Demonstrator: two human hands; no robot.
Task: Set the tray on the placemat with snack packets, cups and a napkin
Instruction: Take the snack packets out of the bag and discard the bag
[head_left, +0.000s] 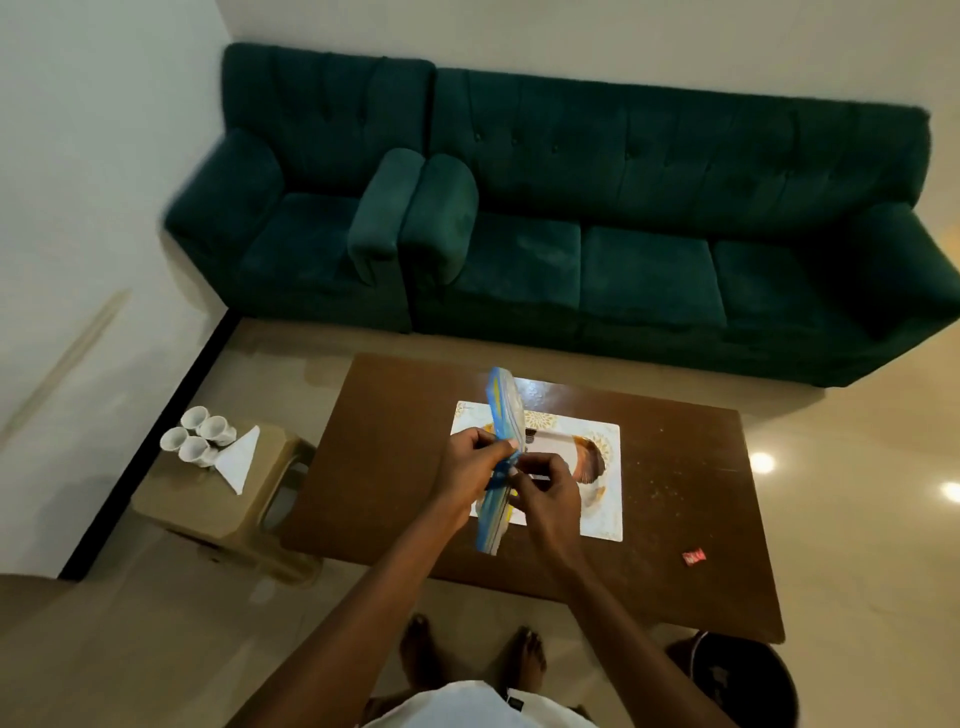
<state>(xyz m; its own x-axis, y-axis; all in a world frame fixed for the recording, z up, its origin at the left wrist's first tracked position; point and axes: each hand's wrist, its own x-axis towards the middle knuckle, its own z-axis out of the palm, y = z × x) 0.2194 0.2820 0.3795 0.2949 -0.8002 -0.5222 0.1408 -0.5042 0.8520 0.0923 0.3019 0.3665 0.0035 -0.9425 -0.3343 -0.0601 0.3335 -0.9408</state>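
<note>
A blue and yellow snack packet (503, 410) is held edge-on above the brown coffee table (675, 493), with both hands gripping its middle. My left hand (470, 462) pinches it from the left and my right hand (545, 486) from the right. Under them lies a white placemat (610, 499) with gold patterns, and on it a tray (553, 441), mostly hidden by my hands. Several white cups (195, 434) and a folded white napkin (239, 460) sit on a beige stool (208, 514) left of the table.
A small red wrapper (693, 557) lies near the table's right front part. A dark green sofa (571, 223) stands behind the table. A dark round object (737, 680) sits on the floor at the right front. My bare feet (472, 654) stand before the table.
</note>
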